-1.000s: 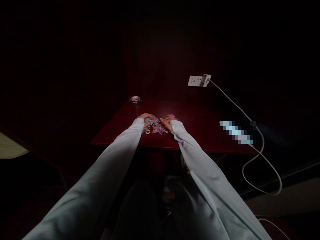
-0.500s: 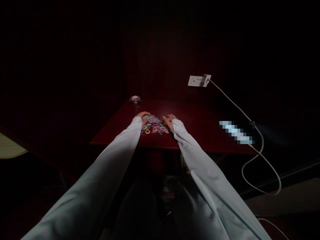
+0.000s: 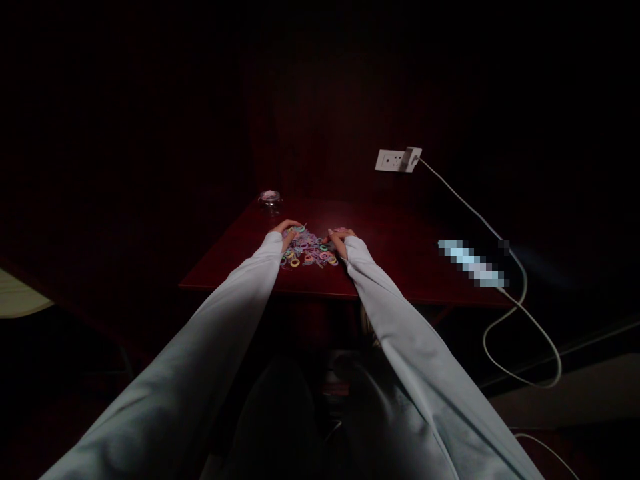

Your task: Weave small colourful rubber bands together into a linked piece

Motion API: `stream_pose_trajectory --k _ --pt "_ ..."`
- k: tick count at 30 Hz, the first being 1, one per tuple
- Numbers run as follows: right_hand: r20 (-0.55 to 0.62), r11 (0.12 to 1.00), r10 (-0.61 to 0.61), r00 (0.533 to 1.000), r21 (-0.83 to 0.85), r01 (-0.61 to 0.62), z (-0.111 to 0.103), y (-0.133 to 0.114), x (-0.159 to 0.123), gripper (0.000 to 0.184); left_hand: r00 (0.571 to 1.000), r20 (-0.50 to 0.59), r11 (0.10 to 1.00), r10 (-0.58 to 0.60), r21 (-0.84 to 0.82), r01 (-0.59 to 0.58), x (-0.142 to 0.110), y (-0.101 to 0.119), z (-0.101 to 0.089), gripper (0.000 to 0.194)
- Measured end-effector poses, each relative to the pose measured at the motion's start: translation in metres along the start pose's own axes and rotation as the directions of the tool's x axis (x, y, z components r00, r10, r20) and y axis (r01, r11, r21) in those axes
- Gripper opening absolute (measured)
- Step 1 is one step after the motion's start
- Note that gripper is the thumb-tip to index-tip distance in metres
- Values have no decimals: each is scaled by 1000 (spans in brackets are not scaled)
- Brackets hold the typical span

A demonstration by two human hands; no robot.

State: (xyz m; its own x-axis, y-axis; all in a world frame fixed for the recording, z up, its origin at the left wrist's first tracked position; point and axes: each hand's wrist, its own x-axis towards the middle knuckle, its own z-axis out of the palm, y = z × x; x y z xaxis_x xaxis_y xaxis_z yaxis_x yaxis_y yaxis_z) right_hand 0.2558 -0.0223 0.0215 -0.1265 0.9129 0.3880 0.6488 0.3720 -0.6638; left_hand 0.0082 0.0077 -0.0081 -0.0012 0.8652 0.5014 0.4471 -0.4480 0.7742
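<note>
A pile of small colourful hair ties (image 3: 311,247), in purple, pink, yellow and green, lies spread on the dark red table (image 3: 250,267) between my hands. At the pile's left edge my left hand (image 3: 286,230) curls its fingers round some of the ties, with a greenish one showing by the fingertips. On the right my right hand (image 3: 341,239) is bent inward, thumb toward the pile, and pinkish ties show at its fingers. How many each hand holds is too small to tell.
A clear jar (image 3: 271,200) with something pale pink at its top stands at the table's back left. A wall socket (image 3: 391,161) holds a plugged-in charger (image 3: 411,159). Its white cable (image 3: 470,207) loops past a blurred-out bright object (image 3: 470,263) on the right side.
My left hand has risen slightly, and a greenish hair tie now shows at its fingertips. Ties in the pile have shifted a little. My right hand stays in nearly the same spot.
</note>
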Motion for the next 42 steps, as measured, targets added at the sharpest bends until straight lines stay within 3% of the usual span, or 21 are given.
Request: stream_pose_trajectory --k 7,14,22,27,30,35,38,42 --pt "-76 999 27 997 37 -24 -4 -3 6 71 999 48 997 26 -70 -23 1 -3 4 29" --pt "196 996 89 977 -41 -82 -14 -16 -5 79 997 76 998 -6 -57 11 1 -5 3 29" --pt "239 984 65 969 146 -102 -15 -19 -9 64 991 102 996 84 1 -84 4 -1 -1 25" --pt "208 964 61 976 240 -112 -14 -17 -7 71 992 65 994 106 -1 -106 6 -2 -4 38" --pt "122 970 89 989 213 -114 -10 -14 -1 77 991 62 993 118 -36 -115 8 -6 -4 45" --pt "-18 976 163 986 150 -158 0 -3 11 93 1000 -15 985 -8 -171 5 5 -2 3 57" --pt "-30 978 174 984 123 -169 1 0 12 93 998 -18 966 -54 -254 48 3 4 7 69" --pt "40 984 161 986 66 -163 -2 -2 10 86 1000 11 951 -28 -308 30 4 6 7 75"
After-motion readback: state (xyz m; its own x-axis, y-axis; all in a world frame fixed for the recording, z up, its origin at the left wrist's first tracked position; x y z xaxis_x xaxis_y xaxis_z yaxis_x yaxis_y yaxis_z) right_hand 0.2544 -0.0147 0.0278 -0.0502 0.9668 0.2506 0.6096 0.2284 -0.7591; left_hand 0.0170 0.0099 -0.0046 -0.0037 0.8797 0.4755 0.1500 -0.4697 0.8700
